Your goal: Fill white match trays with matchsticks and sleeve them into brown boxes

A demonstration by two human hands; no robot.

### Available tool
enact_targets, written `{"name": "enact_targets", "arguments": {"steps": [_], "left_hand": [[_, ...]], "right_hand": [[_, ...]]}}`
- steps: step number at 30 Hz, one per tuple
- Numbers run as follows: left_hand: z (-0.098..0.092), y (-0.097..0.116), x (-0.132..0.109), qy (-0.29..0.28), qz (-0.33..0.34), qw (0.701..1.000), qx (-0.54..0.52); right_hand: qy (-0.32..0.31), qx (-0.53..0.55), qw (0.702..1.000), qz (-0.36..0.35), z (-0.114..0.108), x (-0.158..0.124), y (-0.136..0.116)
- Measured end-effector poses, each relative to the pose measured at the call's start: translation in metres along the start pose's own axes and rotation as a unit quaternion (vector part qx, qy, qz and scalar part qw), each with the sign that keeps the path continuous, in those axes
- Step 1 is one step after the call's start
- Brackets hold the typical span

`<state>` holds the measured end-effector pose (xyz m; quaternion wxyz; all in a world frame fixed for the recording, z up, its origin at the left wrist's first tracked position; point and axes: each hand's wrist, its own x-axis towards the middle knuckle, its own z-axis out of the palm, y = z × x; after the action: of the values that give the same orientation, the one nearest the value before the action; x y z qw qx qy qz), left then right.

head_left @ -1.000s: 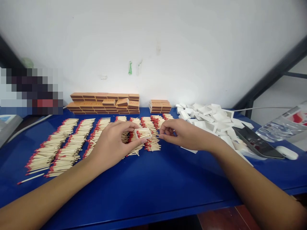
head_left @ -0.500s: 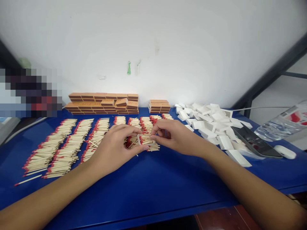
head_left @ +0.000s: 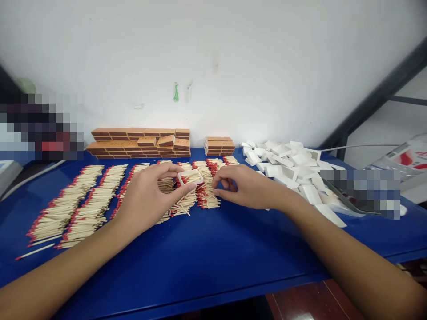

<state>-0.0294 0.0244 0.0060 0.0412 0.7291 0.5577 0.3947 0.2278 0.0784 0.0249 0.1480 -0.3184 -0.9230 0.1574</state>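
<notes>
My left hand (head_left: 150, 189) grips a small white matchbox tray (head_left: 199, 178) between thumb and fingers. Several matches (head_left: 191, 178) lie inside the tray, which is tilted so its opening faces me. To its right my right hand (head_left: 248, 186) is curled, thumb and index fingertips close together beside a row of red-tipped matches (head_left: 208, 195). Whether a match sits between those fingertips I cannot make out. More matches lie under and behind the left hand, partly hidden by it.
Further rows of matches (head_left: 78, 204) spread across the blue table (head_left: 213, 262) on the left. Stacked orange-brown matchboxes (head_left: 133, 142) and a smaller stack (head_left: 220, 146) stand by the wall. White trays (head_left: 287, 164) are heaped on the right, near a plastic bottle (head_left: 407, 158).
My left hand has moved left and slightly up with the tray, turning it so the matches inside show. The right hand stays nearly in place, now farther from the tray.
</notes>
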Motion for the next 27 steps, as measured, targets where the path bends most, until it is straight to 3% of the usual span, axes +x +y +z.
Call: {"name": "enact_targets", "arguments": {"steps": [9,20,27], "left_hand": [[0.0,0.001,0.0,-0.014,0.015,1.0,0.001],[0.003,-0.001,-0.001,-0.033,0.045,0.998,0.023],[0.006,0.001,-0.007,-0.073,0.092,0.993,-0.015]], "right_hand": [[-0.054,0.016,0.998,0.037,0.006,-0.002,0.004],[0.022,0.035,0.999,0.029,-0.01,-0.004,-0.001],[0.063,0.128,0.99,-0.001,0.001,-0.002,-0.013]]}}
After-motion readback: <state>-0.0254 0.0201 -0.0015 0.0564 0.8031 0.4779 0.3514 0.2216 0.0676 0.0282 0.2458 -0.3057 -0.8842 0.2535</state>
